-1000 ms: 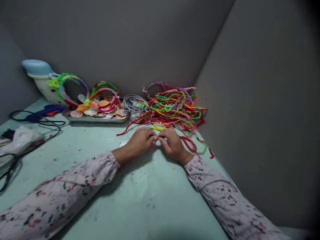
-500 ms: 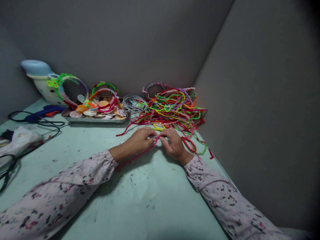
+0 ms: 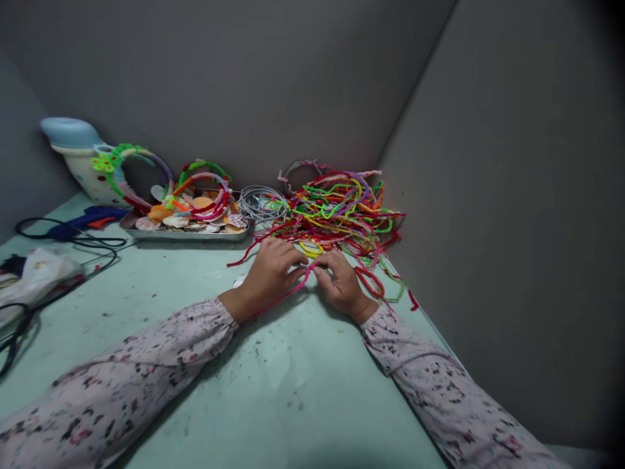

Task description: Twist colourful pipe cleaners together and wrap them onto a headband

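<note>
Between my two hands, a bright pink pipe cleaner runs from the fingertips down to the left, passing below my left wrist. My right hand pinches its upper end between thumb and forefinger. Close beside it, my left hand has thumb and fingertips closed at the same end of the pipe cleaner. Whether anything else lies inside the left fingers is hidden. Just beyond the hands are a yellow pipe cleaner loop and, to the right, a red pipe cleaner loop.
A tangled heap of coloured pipe cleaners fills the back right. Left of it are a coil of grey wire and a metal tray of shells with pipe-cleaner-wrapped hoops. Black cable and a plastic bag lie at left.
My left hand has shifted and turned slightly, its knuckles rising and the wrist moving right. The right hand stays in place on the pipe cleaner.
</note>
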{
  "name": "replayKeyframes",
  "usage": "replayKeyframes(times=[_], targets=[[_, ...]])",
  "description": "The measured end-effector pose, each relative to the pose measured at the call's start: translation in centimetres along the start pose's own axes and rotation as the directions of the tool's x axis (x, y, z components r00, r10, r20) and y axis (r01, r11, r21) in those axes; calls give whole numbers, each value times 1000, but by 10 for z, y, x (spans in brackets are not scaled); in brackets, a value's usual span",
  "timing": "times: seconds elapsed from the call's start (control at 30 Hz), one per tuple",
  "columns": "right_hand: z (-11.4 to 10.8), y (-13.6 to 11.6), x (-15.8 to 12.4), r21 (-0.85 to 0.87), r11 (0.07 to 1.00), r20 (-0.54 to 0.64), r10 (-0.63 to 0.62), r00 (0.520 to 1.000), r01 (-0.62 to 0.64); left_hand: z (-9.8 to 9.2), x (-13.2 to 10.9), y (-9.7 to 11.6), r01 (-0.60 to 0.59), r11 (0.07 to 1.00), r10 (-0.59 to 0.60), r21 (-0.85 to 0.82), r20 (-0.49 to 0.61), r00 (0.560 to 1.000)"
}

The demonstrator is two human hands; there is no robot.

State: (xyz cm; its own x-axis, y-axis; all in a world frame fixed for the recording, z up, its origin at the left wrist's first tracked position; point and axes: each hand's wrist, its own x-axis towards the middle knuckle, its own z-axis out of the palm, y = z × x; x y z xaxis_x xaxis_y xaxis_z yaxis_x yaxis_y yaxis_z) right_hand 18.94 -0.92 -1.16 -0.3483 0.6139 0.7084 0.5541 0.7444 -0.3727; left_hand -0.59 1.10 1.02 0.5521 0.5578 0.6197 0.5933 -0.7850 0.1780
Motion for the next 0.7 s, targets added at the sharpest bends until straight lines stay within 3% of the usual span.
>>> replayKeyframes(times=[0.7], targets=[[1, 3, -1, -2, 1000, 42, 22, 999, -22, 2, 0, -1, 46, 993, -46, -107, 3, 999]])
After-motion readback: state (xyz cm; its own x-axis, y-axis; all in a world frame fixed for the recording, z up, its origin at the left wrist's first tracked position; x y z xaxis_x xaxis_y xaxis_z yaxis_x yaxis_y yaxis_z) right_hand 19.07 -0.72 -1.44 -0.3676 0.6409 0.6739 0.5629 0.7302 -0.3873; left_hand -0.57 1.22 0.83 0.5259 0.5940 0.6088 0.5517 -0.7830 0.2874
